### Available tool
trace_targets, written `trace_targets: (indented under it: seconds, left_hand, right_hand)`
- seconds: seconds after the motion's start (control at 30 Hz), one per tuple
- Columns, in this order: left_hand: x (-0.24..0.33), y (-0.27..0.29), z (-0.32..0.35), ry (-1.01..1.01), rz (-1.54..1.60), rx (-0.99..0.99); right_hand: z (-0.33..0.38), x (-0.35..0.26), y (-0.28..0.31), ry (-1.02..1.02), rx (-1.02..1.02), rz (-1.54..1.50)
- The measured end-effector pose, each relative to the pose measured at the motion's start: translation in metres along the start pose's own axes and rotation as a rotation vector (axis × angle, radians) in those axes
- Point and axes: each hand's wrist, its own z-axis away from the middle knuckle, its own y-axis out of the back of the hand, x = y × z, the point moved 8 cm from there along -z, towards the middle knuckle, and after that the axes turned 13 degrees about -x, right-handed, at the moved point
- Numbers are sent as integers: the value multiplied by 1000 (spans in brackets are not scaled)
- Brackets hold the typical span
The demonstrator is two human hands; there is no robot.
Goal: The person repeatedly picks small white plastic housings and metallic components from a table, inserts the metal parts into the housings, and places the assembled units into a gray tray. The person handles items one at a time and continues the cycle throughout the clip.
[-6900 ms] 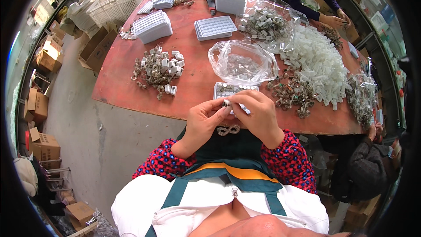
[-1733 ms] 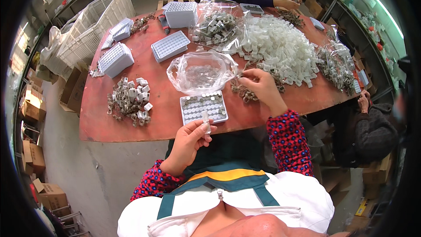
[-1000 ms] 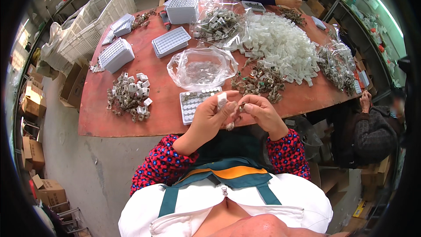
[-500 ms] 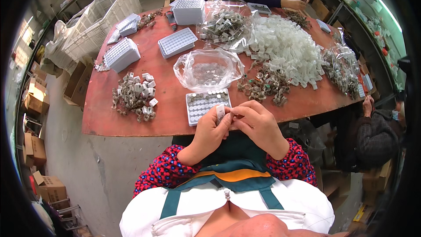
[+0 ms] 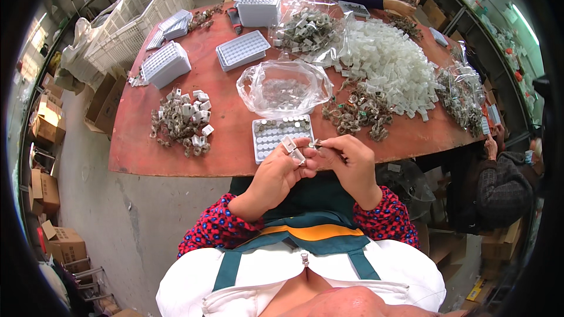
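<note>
Above the table's near edge, my left hand (image 5: pixel 275 171) holds a small white plastic housing (image 5: pixel 288 144) that appears open, with a second white part (image 5: pixel 299 157) beside it at the fingers. My right hand (image 5: pixel 354 167) is closed in a pinch on a small dark piece (image 5: pixel 317 142), too small to make out fully, close to the left fingertips. Just beyond both hands lies a white pocketed tray (image 5: pixel 258 151); round silvery discs (image 5: pixel 286 122) fill its far rows. A clear plastic bag (image 5: pixel 249 98) with small pieces inside sits behind that tray.
Coiled grey parts with white housings (image 5: pixel 183 118) are piled at left, brown coiled parts (image 5: pixel 358 114) at right. Beyond lie a heap of translucent white pieces (image 5: pixel 390 61), filled bags (image 5: pixel 311 29) and stacked trays (image 5: pixel 258 9). Co-workers' hands (image 5: pixel 399 6) are at the far and right edges.
My hands have drawn slightly apart. The left has turned palm up, bringing the white housing into fuller view, and the right has pulled back with a small piece in its pinch.
</note>
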Motion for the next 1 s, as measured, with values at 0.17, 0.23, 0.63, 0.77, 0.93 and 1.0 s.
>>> trace_targets:
  seconds: [0.17,0.23,0.63,0.77,0.93,1.0]
  left_hand:
    - [9,-4,13,-41,-367,-75]
    - [13,-5,16,-153,-422,-93]
    - [20,-3,20,-345,-431,-108]
    - [24,1,22,-400,-519,-120]
    - [21,11,25,-381,-479,-47]
    - [17,17,26,-342,-475,13]
  right_hand:
    - [7,16,-16,-208,-44,-646]
    - [6,7,-15,-159,-67,-574]
    - [-4,-9,-32,-175,-266,-457]
    - [-7,-20,-26,8,-252,-290]
    - [-5,-24,-29,131,-228,-299]
    - [-4,-18,-35,99,-250,-315]
